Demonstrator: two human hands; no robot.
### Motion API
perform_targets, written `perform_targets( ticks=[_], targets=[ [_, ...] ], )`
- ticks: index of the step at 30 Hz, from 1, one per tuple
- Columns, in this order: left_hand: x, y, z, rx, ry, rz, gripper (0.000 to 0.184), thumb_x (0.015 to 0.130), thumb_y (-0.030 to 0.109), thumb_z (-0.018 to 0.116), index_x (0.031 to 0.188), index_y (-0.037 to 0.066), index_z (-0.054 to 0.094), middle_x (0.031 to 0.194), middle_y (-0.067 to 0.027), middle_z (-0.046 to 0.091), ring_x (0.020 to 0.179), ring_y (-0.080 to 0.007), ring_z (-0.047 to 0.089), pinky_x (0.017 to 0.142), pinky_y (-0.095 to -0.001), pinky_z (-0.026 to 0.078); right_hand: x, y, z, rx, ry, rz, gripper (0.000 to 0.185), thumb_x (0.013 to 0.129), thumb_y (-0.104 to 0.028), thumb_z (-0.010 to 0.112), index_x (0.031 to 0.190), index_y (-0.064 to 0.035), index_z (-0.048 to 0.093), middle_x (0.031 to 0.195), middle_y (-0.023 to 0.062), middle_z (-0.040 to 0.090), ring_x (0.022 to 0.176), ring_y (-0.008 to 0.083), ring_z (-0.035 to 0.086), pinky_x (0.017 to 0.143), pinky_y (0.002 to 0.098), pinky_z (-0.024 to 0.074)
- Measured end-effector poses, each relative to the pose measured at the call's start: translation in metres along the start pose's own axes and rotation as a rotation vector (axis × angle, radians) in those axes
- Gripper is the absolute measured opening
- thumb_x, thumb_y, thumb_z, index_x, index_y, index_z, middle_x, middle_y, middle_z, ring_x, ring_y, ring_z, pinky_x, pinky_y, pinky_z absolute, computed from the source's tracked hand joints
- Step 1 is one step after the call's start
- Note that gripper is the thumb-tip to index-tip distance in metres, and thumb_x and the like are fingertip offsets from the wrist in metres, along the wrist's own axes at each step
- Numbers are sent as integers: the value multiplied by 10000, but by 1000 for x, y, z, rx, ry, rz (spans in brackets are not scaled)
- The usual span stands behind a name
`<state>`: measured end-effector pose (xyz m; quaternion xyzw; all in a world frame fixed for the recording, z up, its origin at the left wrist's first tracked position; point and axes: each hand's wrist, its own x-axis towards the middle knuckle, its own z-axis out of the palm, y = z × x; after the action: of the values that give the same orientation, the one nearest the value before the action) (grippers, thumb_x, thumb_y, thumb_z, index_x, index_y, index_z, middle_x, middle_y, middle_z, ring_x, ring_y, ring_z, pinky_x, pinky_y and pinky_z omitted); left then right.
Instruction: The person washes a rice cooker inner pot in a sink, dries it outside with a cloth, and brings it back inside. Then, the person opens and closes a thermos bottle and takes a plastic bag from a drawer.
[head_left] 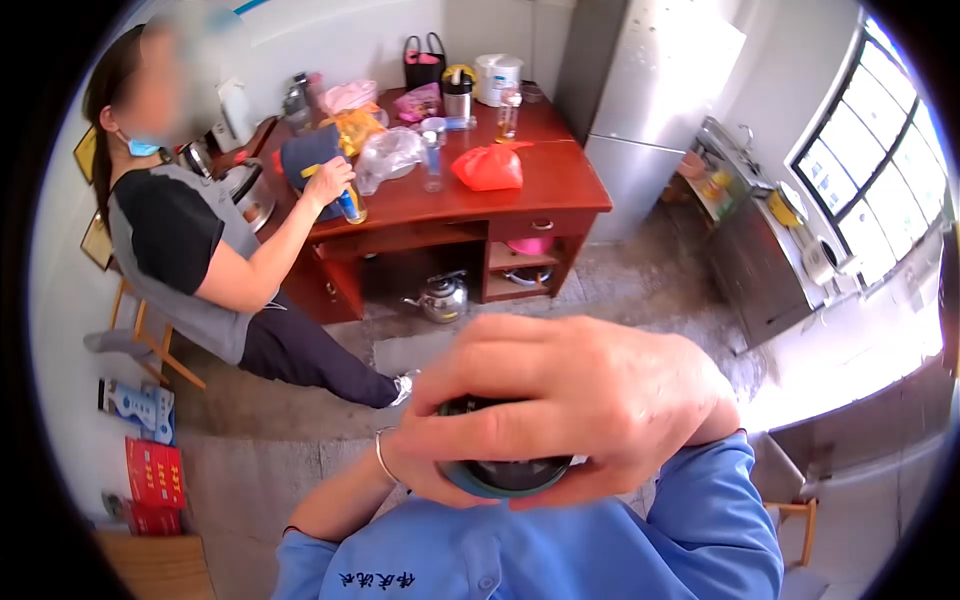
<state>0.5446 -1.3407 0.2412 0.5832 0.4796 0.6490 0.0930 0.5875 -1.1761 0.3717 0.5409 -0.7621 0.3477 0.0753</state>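
Close to the camera, in front of my chest, both hands are on a dark round-topped container [510, 475] with a green rim. From the right, my right hand [580, 400] reaches over its top, fingers curled round the edge. My left hand [425, 465], with a bracelet at the wrist, grips it from the left and below, partly hidden by the right hand. The lower body of the container is out of sight, so its exact kind is unclear.
A co-worker [190, 240] stands at the left, one hand on a blue-labelled bottle [352, 205] at the red-brown desk [560, 185]. Bags and bottles crowd the desktop. A metal kettle [442, 297] sits on the floor; a fridge [650, 110] and sink counter [760, 240] stand right.
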Motion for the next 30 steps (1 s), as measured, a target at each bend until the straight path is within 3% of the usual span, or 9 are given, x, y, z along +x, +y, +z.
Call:
perform_targets(
  ticks=[3, 5, 8, 9, 11, 14, 23, 30],
  targets=[
    [11, 23, -4, -5, -29, -60, 745, 514, 167, 812, 1173, 52, 486, 1108, -106, 562, 1030, -235, 548, 844, -345, 454, -6, 4, -9, 109, 177, -45, 570, 640, -204, 752, 1096, 64, 537, 1029, 228, 538, 860, 324, 561, 714, 377, 479],
    [-5, 19, -2, -62, 38, -217, 792, 521, 190, 817, 1198, 29, 439, 1072, -102, 581, 982, -217, 577, 831, -332, 460, -16, 11, -9, 164, 336, -74, 693, 591, -290, 788, 1114, 75, 517, 1020, 244, 540, 858, 315, 567, 697, 368, 485],
    [-15, 14, -9, -143, -48, -300, 823, 533, 291, 811, 1200, 11, 418, 1021, -125, 593, 893, -254, 612, 765, -337, 484, -47, 21, 29, 466, 876, 49, 910, 493, -416, 816, 1152, 99, 457, 983, 256, 548, 848, 299, 579, 663, 340, 510],
    [-13, 14, -13, -95, -83, -229, 813, 541, 315, 806, 1190, 5, 425, 1006, -132, 594, 871, -265, 614, 741, -339, 486, -57, 26, 37, 543, 931, 71, 982, 461, -458, 825, 1164, 107, 437, 971, 260, 551, 844, 294, 583, 652, 331, 519],
    [-8, 20, -21, 9, -84, -42, 798, 557, 364, 797, 1169, -5, 440, 977, -145, 595, 827, -287, 617, 695, -344, 490, -75, 32, 48, 649, 894, 92, 911, 525, -383, 799, 1193, 98, 411, 980, 283, 521, 824, 302, 580, 617, 348, 517],
    [-1, 34, -29, 55, -37, 106, 768, 589, 420, 765, 1141, -19, 463, 945, -153, 600, 782, -292, 621, 653, -341, 492, -78, 29, 66, 681, 948, 187, 938, 516, -376, 803, 1215, 98, 393, 959, 282, 529, 817, 295, 580, 610, 342, 513],
    [11, 51, -30, 78, -57, 240, 645, 649, 347, 707, 1126, -23, 479, 872, -142, 612, 731, -295, 615, 615, -351, 487, -79, 21, 73, 676, 955, 260, 910, 525, -369, 797, 1208, 99, 421, 932, 268, 552, 810, 287, 580, 638, 335, 502],
    [21, 60, -24, 97, -37, 275, 578, 688, 292, 681, 1117, -38, 480, 881, -154, 611, 737, -304, 619, 607, -359, 493, -81, 27, 68, 645, 881, 168, 859, 536, -403, 785, 1175, 76, 468, 928, 254, 557, 804, 282, 582, 627, 327, 502]
  ],
)
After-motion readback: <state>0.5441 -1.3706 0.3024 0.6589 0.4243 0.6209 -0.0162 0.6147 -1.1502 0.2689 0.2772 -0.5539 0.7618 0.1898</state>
